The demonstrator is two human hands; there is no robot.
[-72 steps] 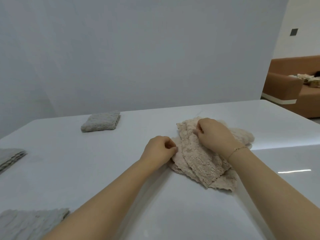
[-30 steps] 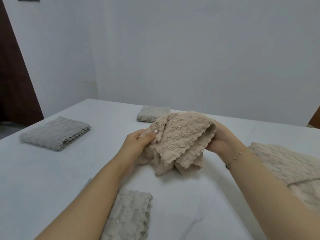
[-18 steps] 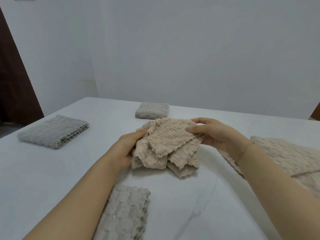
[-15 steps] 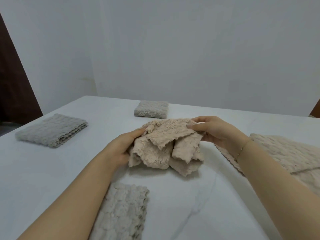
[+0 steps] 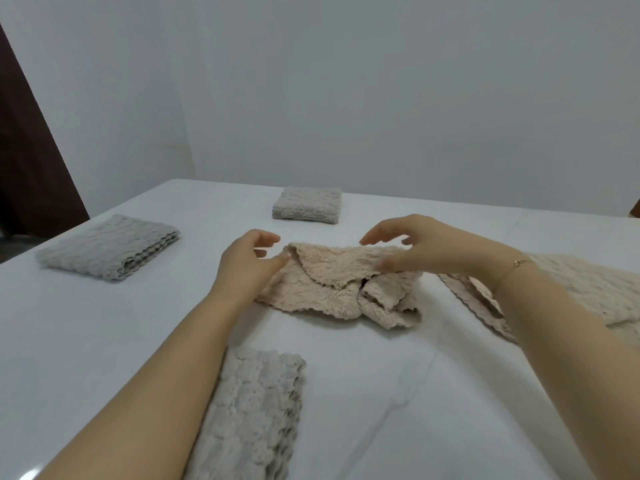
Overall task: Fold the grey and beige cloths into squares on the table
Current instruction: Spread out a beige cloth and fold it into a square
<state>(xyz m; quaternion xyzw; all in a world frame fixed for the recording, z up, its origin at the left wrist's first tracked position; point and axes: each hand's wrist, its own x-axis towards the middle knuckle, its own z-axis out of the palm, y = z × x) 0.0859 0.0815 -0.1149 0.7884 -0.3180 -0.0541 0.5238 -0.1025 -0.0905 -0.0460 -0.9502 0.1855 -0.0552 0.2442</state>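
Both hands hang loose and spread over the rumpled beige cloth (image 5: 332, 289) lying mid-table (image 5: 415, 393), the left hand (image 5: 247, 265) at its left corner and the right hand (image 5: 426, 245) above its far edge, gripping nothing, with three folded grey cloths (image 5: 107, 245) around and another beige cloth (image 5: 585, 289) just right.

A crumpled cloth (image 5: 337, 289) lies mid-counter (image 5: 86, 341), with the left hand (image 5: 247, 268) at its left end and the right hand (image 5: 429, 245) over its right end. Behind it, near the far edge, sits a folded cloth (image 5: 307, 205); a second folded cloth (image 5: 109, 245) lies well to the left, and a third (image 5: 252, 420) lies in front, under the left forearm. To the right, partly under the right forearm, lies a spread cloth (image 5: 588, 289).
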